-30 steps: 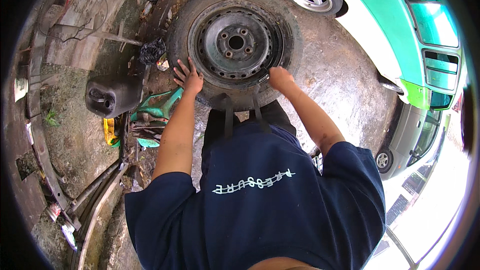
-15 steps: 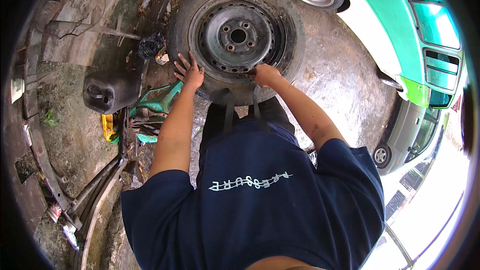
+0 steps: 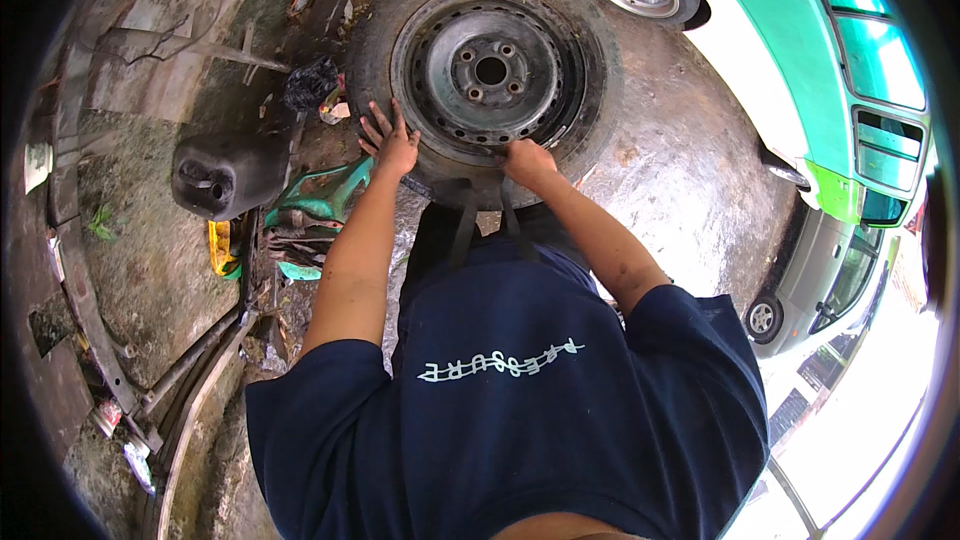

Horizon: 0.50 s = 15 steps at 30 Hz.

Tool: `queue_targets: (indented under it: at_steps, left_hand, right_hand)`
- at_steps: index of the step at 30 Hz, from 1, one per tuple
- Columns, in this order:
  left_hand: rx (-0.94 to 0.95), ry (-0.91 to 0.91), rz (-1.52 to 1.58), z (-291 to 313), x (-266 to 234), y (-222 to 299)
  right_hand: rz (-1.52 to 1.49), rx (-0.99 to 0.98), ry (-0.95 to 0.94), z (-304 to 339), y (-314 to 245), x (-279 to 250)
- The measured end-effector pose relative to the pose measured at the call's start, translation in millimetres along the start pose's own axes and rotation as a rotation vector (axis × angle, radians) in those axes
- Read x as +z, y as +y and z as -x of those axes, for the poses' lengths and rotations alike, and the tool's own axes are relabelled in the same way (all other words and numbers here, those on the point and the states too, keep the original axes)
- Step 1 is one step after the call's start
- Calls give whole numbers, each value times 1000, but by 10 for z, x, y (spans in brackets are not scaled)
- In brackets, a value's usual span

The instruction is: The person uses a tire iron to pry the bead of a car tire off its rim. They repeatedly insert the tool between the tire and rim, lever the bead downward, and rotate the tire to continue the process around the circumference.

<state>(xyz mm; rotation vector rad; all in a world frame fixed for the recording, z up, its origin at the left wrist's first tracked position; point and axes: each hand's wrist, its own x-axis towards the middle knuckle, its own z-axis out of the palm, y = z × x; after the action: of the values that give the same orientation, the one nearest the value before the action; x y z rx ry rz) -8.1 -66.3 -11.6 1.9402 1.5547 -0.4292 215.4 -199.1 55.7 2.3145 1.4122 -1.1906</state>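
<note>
A car wheel (image 3: 486, 111), a dark steel rim with a worn black tyre (image 3: 592, 90) around it, lies flat in front of my legs. My left hand (image 3: 394, 148) rests on the tyre's near left sidewall with its fingers spread. My right hand (image 3: 528, 163) is closed at the near edge of the rim, where rim and tyre meet. What its fingers hold is hidden from view. Dark straps (image 3: 464, 230) hang at my waist just below the tyre.
A black plastic jerrycan (image 3: 228, 176) and a green plastic piece (image 3: 325, 195) lie to the left, near a black plastic bag (image 3: 311, 84). A green and white vehicle (image 3: 770, 60) stands at the far right, with a grey car (image 3: 815, 275) nearer.
My right hand has shifted a little left and nearer along the rim's edge, still closed. My left hand stays spread on the tyre. The whole view has moved slightly.
</note>
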Motion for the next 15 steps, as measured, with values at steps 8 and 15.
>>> queue_targets:
  at_steps: [8, 15]
  left_hand:
    - [42, 47, 0, -2, 59, -68]
    - [44, 44, 4, -5, 71, -76]
  right_hand:
    - [92, 60, 31, 206, 451, -472]
    - [186, -4, 37, 166, 233, -230]
